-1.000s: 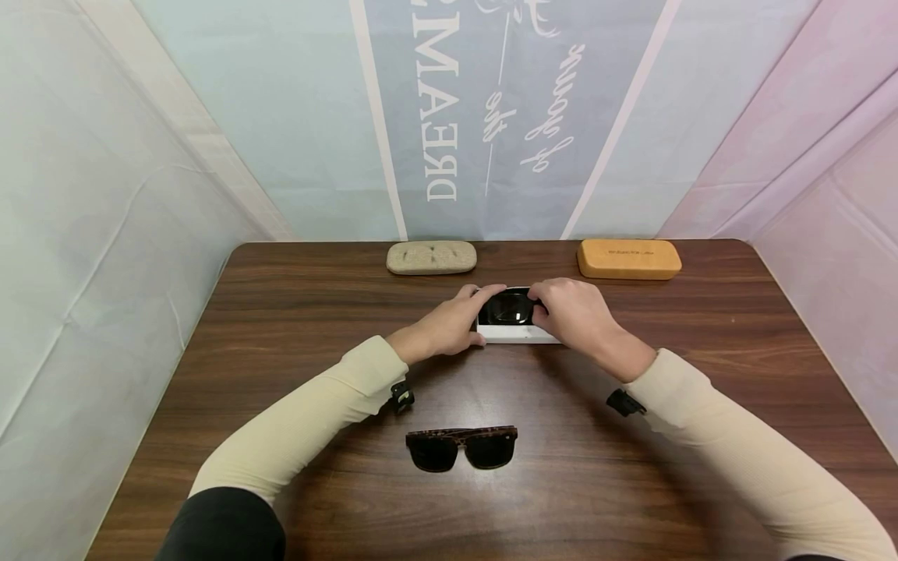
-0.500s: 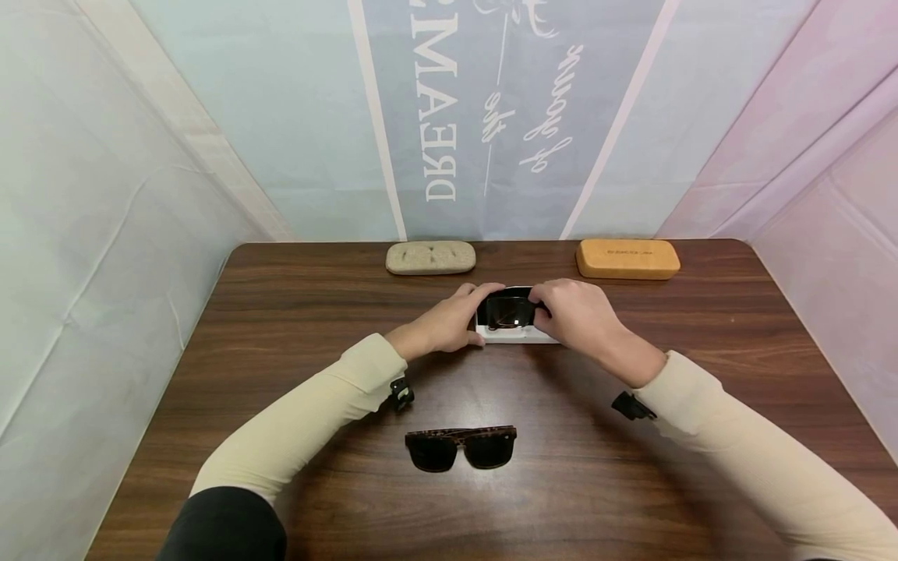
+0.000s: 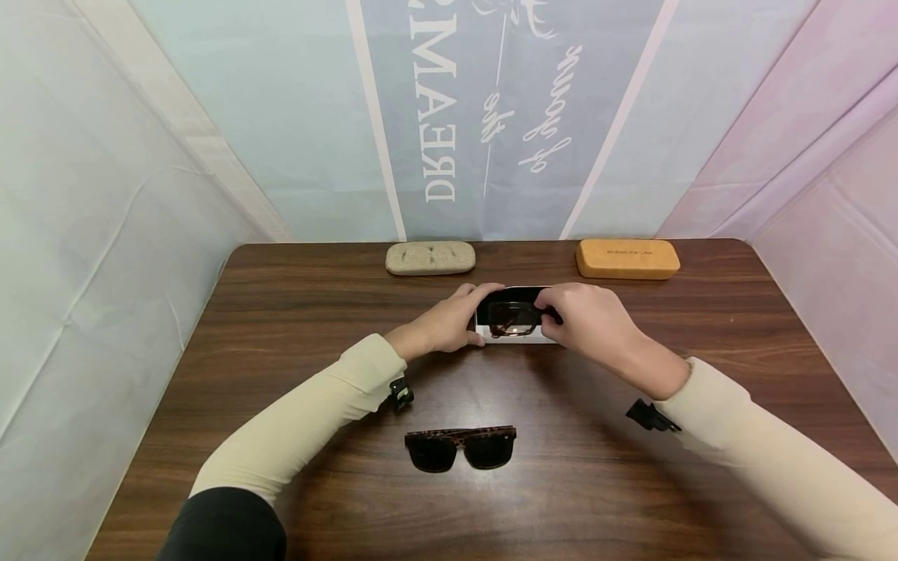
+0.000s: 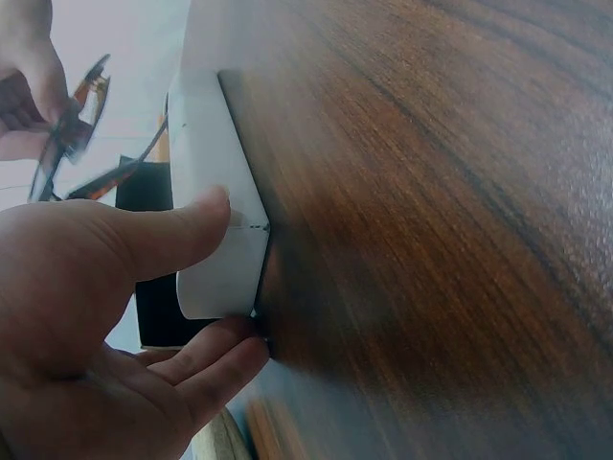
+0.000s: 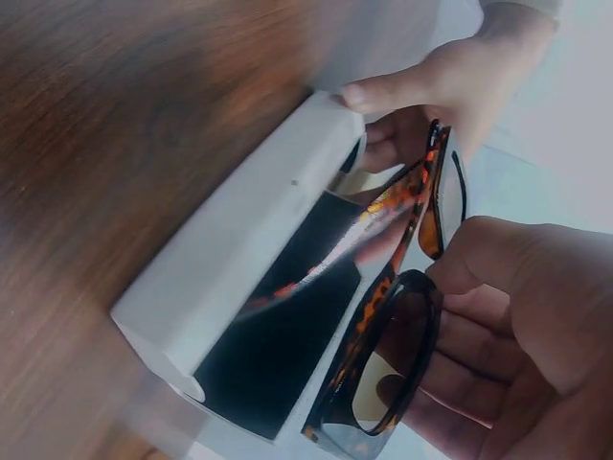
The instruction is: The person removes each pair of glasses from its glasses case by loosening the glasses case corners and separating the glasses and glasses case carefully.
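Note:
My left hand [image 3: 445,323] grips the left end of an open white glasses case [image 5: 230,259], thumb at its front side and fingers round its end. The case has a black inside and stands on the table. Just above it, my right hand [image 3: 589,323] pinches a pair of tortoiseshell glasses [image 3: 515,318] between thumb and fingers near the bridge. In the right wrist view the glasses hang tilted at the case's opening, their arms toward the case. Closer to me lies a pair of dark sunglasses [image 3: 491,450] with a tortoiseshell top edge, arms folded.
Along the back edge of the brown wood table [image 3: 316,288] lie two shut glasses cases: a beige woven one [image 3: 431,258] at the middle left and a yellow-tan one [image 3: 627,259] to the right. A printed cloth [image 3: 484,117] hangs right behind the table.
The glasses have come up out of the white case, toward me, in my right hand, which has moved slightly right and nearer. My left hand stays on the case.

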Demonstrator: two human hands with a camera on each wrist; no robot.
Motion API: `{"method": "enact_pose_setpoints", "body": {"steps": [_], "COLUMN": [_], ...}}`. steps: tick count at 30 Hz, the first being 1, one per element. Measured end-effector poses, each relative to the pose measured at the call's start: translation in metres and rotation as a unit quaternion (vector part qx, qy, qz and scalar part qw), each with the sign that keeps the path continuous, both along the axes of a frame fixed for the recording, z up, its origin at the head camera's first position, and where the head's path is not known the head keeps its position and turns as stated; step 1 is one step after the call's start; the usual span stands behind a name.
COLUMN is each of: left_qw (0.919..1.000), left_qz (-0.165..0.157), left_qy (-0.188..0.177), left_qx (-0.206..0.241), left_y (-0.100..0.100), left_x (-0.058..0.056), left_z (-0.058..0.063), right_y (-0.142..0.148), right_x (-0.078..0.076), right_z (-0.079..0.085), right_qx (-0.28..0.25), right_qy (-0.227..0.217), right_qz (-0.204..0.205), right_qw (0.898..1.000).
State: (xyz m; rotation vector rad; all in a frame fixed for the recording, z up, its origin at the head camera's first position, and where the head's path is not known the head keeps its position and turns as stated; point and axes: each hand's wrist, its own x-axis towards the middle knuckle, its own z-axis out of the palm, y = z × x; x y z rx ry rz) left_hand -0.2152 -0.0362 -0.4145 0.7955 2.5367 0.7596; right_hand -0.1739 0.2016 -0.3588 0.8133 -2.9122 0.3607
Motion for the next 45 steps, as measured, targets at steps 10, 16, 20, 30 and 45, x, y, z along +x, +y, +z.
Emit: {"method": "enact_pose_setpoints", "body": {"steps": [10,16,20,30,45], "left_qw": [1.0000,1.0000,1.0000,1.0000,1.0000], "left_qz": [0.000,0.000,0.000,-0.004,0.000], "left_qy": [-0.004,-0.002,-0.007,-0.003,-0.008], "left_qx": [-0.006,-0.007,-0.005,-0.004,-0.002], "left_y": [0.000,0.000,0.001,0.002,0.001], "left_x": [0.000,0.000,0.001,0.002,0.001], "left_z": [-0.001,-0.003,-0.003,-0.001,0.000], "right_y": [0.007,0.010,0.011,0.013,0.019], "right_x": [0.017,0.020,0.019,0.019,0.037], "right_z": [0.017,0.016,0.016,0.028,0.052], "right_qx": [0.007,-0.002,-0.004,-0.005,0.005], "right_qy": [0.002,0.009,0.016,0.026,0.042], "right_qz": [0.008,0.012,0.009,-0.002,0.008], "right_qw": [1.000,1.000,1.000,1.000,0.999]}}
